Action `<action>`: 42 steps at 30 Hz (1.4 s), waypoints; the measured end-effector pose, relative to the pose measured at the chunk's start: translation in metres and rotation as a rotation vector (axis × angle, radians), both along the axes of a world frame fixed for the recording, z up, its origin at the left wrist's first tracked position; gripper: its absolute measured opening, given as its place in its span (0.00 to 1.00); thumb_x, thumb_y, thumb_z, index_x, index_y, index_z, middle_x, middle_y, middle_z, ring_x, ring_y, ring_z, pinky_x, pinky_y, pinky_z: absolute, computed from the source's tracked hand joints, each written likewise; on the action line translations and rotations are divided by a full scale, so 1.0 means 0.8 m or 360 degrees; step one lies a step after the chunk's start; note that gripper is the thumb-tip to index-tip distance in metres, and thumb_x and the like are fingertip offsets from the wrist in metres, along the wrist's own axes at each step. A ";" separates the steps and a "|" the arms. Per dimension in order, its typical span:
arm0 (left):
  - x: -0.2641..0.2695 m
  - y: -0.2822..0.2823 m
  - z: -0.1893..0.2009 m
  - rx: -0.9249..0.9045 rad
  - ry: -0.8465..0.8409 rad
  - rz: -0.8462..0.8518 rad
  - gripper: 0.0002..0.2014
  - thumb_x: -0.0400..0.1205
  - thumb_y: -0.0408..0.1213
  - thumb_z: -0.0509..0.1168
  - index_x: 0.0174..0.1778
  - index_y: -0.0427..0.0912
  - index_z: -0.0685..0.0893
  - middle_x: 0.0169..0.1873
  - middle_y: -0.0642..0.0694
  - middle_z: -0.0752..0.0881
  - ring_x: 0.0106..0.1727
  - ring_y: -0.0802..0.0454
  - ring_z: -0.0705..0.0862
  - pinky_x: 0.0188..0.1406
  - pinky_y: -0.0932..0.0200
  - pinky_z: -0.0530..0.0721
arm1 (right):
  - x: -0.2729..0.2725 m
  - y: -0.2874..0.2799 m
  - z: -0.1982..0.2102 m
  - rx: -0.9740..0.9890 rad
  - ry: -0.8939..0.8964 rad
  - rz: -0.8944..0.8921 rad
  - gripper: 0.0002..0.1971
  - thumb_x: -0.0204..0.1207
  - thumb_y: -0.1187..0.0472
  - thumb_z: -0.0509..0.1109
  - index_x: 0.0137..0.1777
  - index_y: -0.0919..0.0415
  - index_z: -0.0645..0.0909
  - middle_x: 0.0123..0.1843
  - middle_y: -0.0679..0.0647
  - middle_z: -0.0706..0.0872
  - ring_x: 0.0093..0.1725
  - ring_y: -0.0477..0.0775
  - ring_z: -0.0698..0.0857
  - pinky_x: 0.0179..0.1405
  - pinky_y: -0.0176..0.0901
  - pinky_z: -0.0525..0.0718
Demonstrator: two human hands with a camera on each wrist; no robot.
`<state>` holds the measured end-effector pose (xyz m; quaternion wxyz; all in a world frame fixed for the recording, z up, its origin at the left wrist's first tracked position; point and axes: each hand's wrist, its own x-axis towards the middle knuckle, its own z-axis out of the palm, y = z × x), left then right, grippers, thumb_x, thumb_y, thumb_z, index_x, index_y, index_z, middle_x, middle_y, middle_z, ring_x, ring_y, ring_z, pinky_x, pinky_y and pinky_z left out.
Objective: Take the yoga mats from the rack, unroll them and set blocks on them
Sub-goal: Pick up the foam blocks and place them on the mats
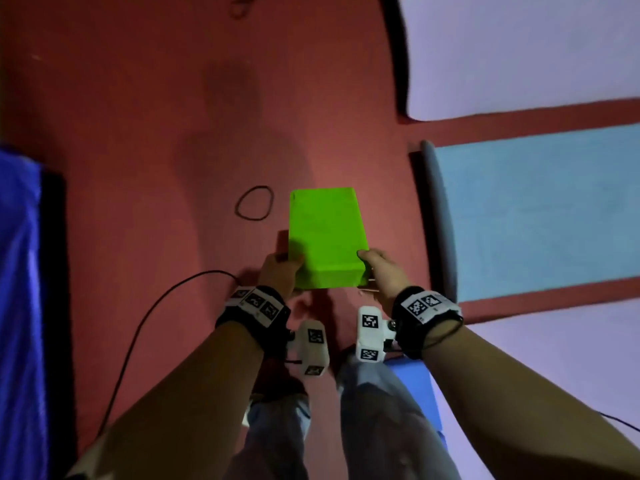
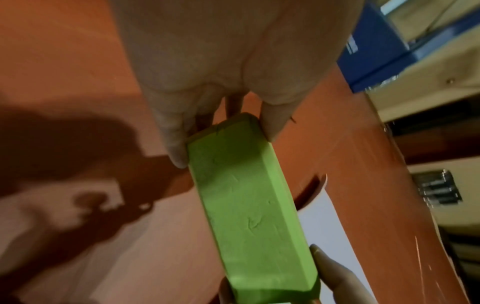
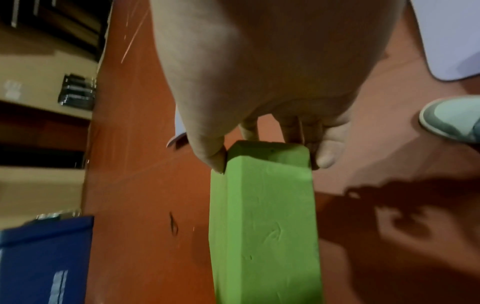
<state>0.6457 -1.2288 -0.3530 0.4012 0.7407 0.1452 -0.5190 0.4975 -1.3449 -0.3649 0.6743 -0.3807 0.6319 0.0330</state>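
A bright green foam block (image 1: 325,237) is held in the air above the red floor (image 1: 138,133), in front of my legs. My left hand (image 1: 280,271) grips its near left corner, thumb on top and fingers beneath. My right hand (image 1: 379,268) grips the near right corner the same way. The left wrist view shows the green block (image 2: 244,205) pinched between thumb and fingers at its end. In the right wrist view the green block (image 3: 265,216) is clamped likewise. Unrolled mats lie to the right: a lilac mat (image 1: 536,46), a light blue mat (image 1: 540,209) and another lilac mat (image 1: 554,375).
A black elastic band (image 1: 254,208) lies on the floor just left of the block. A black cable (image 1: 138,327) curves across the floor at my left. A dark blue mat (image 1: 17,306) runs along the left edge. A small blue block (image 1: 412,379) sits by my right leg.
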 end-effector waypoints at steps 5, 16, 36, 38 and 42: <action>-0.106 -0.147 -0.007 -0.0046 0.0083 -0.0408 0.01 0.85 0.34 0.67 0.48 0.41 0.82 0.47 0.37 0.85 0.46 0.40 0.84 0.35 0.51 0.87 | -0.131 -0.111 -0.003 -0.0022 0.0078 -0.0344 0.09 0.82 0.55 0.68 0.58 0.54 0.75 0.43 0.54 0.81 0.37 0.55 0.81 0.34 0.45 0.80; -0.208 -0.296 -0.029 0.0048 0.0197 -0.0787 0.20 0.83 0.29 0.69 0.67 0.47 0.71 0.45 0.44 0.80 0.37 0.51 0.78 0.39 0.51 0.80 | -0.243 -0.188 -0.034 -0.0017 0.0116 -0.0863 0.15 0.80 0.53 0.72 0.64 0.54 0.76 0.49 0.52 0.84 0.49 0.59 0.83 0.46 0.52 0.83; -0.317 -0.446 -0.362 -0.0164 -0.0069 -0.0978 0.38 0.58 0.48 0.80 0.62 0.43 0.72 0.52 0.48 0.82 0.57 0.42 0.86 0.54 0.36 0.88 | -0.348 -0.338 -0.366 -0.0247 0.0142 -0.1023 0.20 0.88 0.61 0.60 0.78 0.57 0.71 0.57 0.56 0.85 0.46 0.56 0.85 0.44 0.51 0.86; -0.331 -0.451 -0.388 -0.0148 -0.0144 -0.1035 0.41 0.57 0.50 0.80 0.63 0.43 0.71 0.55 0.46 0.83 0.58 0.43 0.86 0.56 0.37 0.87 | -0.357 -0.348 -0.384 -0.0435 0.0381 -0.0772 0.24 0.84 0.61 0.65 0.80 0.57 0.70 0.68 0.59 0.81 0.60 0.59 0.83 0.60 0.58 0.85; -0.348 -0.458 -0.418 -0.0074 -0.0380 -0.1249 0.44 0.60 0.56 0.79 0.68 0.39 0.72 0.57 0.44 0.84 0.58 0.44 0.85 0.59 0.48 0.84 | -0.359 -0.360 -0.406 -0.0700 0.0571 -0.0015 0.33 0.79 0.60 0.72 0.83 0.54 0.65 0.81 0.58 0.68 0.77 0.56 0.71 0.70 0.35 0.66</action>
